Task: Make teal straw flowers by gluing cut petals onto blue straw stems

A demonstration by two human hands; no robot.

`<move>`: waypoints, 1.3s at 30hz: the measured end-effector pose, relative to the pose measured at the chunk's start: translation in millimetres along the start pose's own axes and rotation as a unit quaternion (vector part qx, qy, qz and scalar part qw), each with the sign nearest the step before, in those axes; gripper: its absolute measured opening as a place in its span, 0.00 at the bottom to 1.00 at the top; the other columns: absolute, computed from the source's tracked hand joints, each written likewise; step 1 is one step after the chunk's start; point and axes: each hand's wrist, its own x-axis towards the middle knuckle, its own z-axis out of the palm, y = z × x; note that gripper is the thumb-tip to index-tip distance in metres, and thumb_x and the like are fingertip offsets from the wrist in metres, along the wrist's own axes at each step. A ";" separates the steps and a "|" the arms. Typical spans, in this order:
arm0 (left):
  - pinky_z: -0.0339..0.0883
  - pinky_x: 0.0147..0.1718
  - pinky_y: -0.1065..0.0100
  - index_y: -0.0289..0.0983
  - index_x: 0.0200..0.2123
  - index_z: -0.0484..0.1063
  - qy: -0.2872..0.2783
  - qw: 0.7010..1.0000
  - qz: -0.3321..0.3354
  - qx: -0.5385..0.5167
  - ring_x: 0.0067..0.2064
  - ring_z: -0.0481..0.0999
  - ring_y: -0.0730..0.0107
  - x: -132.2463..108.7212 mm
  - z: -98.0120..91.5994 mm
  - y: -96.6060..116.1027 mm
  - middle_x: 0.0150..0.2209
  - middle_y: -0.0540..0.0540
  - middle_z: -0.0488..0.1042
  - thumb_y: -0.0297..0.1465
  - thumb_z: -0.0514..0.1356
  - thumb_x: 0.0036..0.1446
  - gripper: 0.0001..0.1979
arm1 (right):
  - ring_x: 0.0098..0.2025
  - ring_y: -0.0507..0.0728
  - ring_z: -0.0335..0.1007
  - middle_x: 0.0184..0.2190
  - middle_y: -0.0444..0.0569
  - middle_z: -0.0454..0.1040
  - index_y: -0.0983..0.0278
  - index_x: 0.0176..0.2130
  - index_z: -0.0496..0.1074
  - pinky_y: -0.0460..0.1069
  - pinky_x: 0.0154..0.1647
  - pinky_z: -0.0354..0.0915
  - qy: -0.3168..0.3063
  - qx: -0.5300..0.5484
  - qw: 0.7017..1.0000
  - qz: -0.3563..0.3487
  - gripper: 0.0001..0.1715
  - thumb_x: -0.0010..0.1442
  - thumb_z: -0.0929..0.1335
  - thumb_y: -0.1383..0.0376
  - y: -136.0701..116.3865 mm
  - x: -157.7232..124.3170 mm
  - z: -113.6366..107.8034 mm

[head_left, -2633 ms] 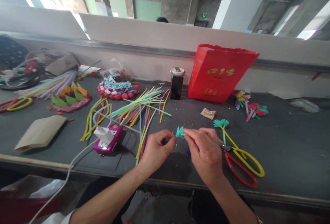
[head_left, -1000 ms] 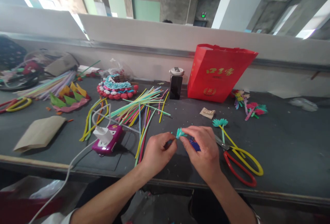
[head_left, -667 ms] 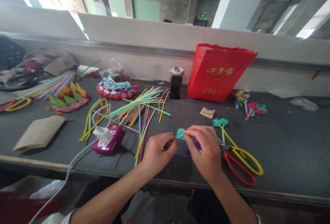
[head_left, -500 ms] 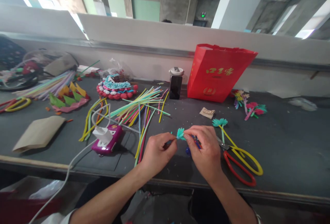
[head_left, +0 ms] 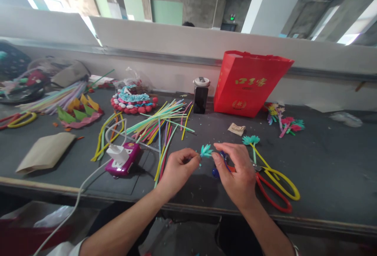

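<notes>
Pinched at its base between my left thumb and fingertips is a small teal pipe-cleaner flower (head_left: 206,150), its petals spread upward. My left hand (head_left: 181,169) is closed on it above the table. Just right of the petals, my right hand (head_left: 237,173) has its thumb and forefinger apart, with nothing visible between them. Partly hidden behind that hand lies a blue object (head_left: 216,172) with an orange-red part, kind unclear. Scissors (head_left: 294,187) with red and yellow handles lie to the right, beside another teal flower (head_left: 251,140) with yellow and green stems.
Loose pipe cleaners (head_left: 160,120) spread across the middle left, near a purple power adapter (head_left: 131,158) with a white cable. A phone (head_left: 201,99) leans upright near a red bag (head_left: 250,85). Finished flowers (head_left: 290,124) lie at right. A brown paper packet (head_left: 45,152) rests left.
My right fingers have parted and drawn slightly right, off the teal flower. Its petals now show more fully in my left hand, which has barely moved.
</notes>
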 end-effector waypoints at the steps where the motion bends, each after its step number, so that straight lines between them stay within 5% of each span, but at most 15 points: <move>1: 0.49 0.20 0.74 0.34 0.25 0.74 0.004 0.999 -0.022 -0.023 0.22 0.55 0.79 1.2 -0.6 -1.0 0.19 0.54 0.62 0.35 0.60 0.53 0.10 | 0.43 0.58 0.69 0.38 0.49 0.76 0.61 0.45 0.72 0.55 0.46 0.66 -0.001 0.002 1.000 -0.001 0.10 0.61 0.69 0.69 -0.4 -0.1 -0.4; 6: 0.44 0.18 0.74 0.34 0.25 0.73 0.005 0.995 -0.067 -0.069 0.20 0.50 0.80 2.6 -1.7 -0.9 0.18 0.56 0.58 0.36 0.61 0.52 0.11 | 0.41 0.57 0.69 0.36 0.48 0.75 0.60 0.41 0.74 0.55 0.45 0.66 -0.021 -0.010 1.000 -0.002 0.08 0.60 0.69 0.69 -1.2 -0.4 0.7; 28: 0.50 0.23 0.74 0.33 0.23 0.73 -0.016 0.997 -0.039 -0.060 0.24 0.57 0.78 -0.4 -0.5 0.2 0.20 0.54 0.61 0.33 0.62 0.51 0.10 | 0.38 0.57 0.68 0.33 0.47 0.75 0.61 0.35 0.73 0.54 0.42 0.64 -0.040 -0.047 0.998 -0.001 0.04 0.62 0.68 0.68 4.2 -2.7 4.9; 35: 0.40 0.16 0.74 0.34 0.27 0.73 -0.033 0.971 -0.141 -0.192 0.17 0.48 0.82 2.6 -3.7 0.8 0.15 0.58 0.53 0.36 0.61 0.53 0.11 | 0.42 0.57 0.69 0.38 0.49 0.75 0.62 0.46 0.71 0.54 0.46 0.66 0.000 0.003 1.000 0.017 0.11 0.63 0.68 0.69 0.4 -1.1 -1.5; 39: 0.44 0.14 0.75 0.34 0.30 0.73 -0.064 0.941 -0.180 -0.279 0.15 0.52 0.83 4.2 -7.6 2.9 0.16 0.57 0.57 0.35 0.60 0.55 0.10 | 0.41 0.56 0.70 0.38 0.48 0.75 0.61 0.44 0.72 0.53 0.44 0.67 0.005 0.020 0.998 0.054 0.08 0.63 0.67 0.68 -2.6 -2.6 -5.1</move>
